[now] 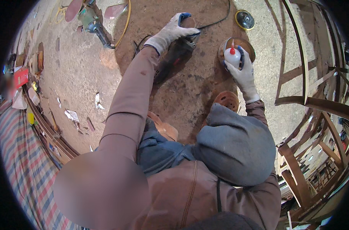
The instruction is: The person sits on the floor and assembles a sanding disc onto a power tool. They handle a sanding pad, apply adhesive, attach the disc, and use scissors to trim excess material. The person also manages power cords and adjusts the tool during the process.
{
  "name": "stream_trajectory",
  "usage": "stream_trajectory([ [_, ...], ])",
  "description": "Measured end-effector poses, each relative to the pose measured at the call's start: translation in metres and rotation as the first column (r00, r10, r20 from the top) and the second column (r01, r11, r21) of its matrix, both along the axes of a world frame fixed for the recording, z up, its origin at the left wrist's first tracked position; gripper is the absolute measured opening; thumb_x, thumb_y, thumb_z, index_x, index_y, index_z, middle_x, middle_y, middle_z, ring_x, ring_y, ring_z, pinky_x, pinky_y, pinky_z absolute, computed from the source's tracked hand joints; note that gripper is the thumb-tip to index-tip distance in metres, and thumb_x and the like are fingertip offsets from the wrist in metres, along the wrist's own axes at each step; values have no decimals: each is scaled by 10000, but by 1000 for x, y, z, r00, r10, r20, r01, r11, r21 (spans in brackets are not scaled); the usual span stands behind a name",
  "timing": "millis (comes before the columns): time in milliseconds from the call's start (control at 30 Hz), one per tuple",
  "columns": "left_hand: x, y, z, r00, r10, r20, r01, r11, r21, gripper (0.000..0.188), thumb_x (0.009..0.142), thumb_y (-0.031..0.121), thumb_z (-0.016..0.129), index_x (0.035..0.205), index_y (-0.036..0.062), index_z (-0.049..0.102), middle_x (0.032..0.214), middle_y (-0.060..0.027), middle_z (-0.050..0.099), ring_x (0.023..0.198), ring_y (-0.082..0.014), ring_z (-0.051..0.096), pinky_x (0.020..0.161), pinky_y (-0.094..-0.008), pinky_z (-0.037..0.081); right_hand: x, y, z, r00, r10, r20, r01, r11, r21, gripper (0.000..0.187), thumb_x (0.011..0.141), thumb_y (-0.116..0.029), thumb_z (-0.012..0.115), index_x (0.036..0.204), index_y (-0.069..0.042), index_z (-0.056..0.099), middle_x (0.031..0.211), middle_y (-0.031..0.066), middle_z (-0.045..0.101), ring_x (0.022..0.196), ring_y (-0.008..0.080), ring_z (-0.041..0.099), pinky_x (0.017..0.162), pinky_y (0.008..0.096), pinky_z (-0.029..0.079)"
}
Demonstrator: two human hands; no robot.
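My left hand (173, 33), in a pale work glove, grips the head of a dark hand-held sander (175, 57) lying on the dusty floor, its round brown pad (188, 22) showing between the fingers. To the right, my gloved right hand (244, 76) holds a small white squeeze bottle (232, 56) with a red nozzle, upright. The bottle is over a round brown sanding disc (246, 45) on the floor. My knees and brown jacket fill the lower middle of the view.
An orange perforated disc (227, 100) lies by my right knee. A black and yellow backing pad (244, 19) sits farther out. Another power tool (94, 23) with a yellow cable lies top left. Wooden chair frames (316, 103) stand on the right, and striped cloth (17, 153) lies lower left.
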State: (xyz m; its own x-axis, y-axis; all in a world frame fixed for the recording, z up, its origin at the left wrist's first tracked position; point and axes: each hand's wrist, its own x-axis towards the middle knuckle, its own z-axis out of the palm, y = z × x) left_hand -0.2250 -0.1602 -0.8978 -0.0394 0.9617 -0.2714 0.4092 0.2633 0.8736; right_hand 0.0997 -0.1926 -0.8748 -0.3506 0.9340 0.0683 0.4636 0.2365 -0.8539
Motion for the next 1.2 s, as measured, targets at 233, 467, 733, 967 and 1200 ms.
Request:
stream_trajectory([
  [233, -4, -4, -11, 906, -245, -345, 312, 938, 151, 1150, 598, 454, 928, 1514, 54, 359, 1503, -217, 413, 1415, -370, 383, 1184, -428, 331, -4, 4, 17, 985, -5, 173, -4, 999, 48, 725, 760, -276, 870, 1367, -81, 525, 1260, 146, 629, 1174, 350, 587, 1006, 448, 465],
  [467, -13, -5, -3, 878, -375, -298, 431, 891, 146, 1171, 595, 390, 918, 1547, 66, 319, 1512, -226, 404, 1418, -390, 377, 1190, -428, 325, -11, 1, 18, 959, 20, 281, -20, 1000, -2, 747, 751, -364, 867, 1373, -122, 529, 1258, 147, 634, 1148, 368, 577, 985, 468, 465],
  [733, 3, -14, 48, 718, -401, -568, 457, 888, -49, 1099, 666, 587, 824, 1536, 96, 367, 1469, -221, 494, 1352, -356, 500, 1106, -414, 426, -14, 0, 23, 957, 11, 290, -5, 1000, -19, 770, 750, -393, 869, 1379, -108, 528, 1255, 153, 637, 1150, 365, 578, 980, 464, 469],
  [967, 5, -20, 57, 733, -195, -652, 22, 964, -263, 1183, 694, 912, 570, 1526, 87, 410, 1218, -264, 674, 1195, -379, 635, 1026, -439, 475, -10, -2, 19, 970, -11, 242, 6, 1000, 20, 780, 752, -402, 866, 1386, -89, 536, 1277, 157, 630, 1146, 361, 581, 983, 456, 466],
  [1200, -9, -13, 47, 856, -126, -502, -49, 946, -321, 1156, 737, 829, 627, 1550, 52, 356, 1385, -280, 575, 1328, -364, 546, 1098, -424, 420, -4, 4, 15, 983, -165, 80, 168, 985, -38, 774, 768, -289, 890, 1394, -34, 512, 1289, 180, 610, 1155, 310, 612, 987, 412, 502],
])
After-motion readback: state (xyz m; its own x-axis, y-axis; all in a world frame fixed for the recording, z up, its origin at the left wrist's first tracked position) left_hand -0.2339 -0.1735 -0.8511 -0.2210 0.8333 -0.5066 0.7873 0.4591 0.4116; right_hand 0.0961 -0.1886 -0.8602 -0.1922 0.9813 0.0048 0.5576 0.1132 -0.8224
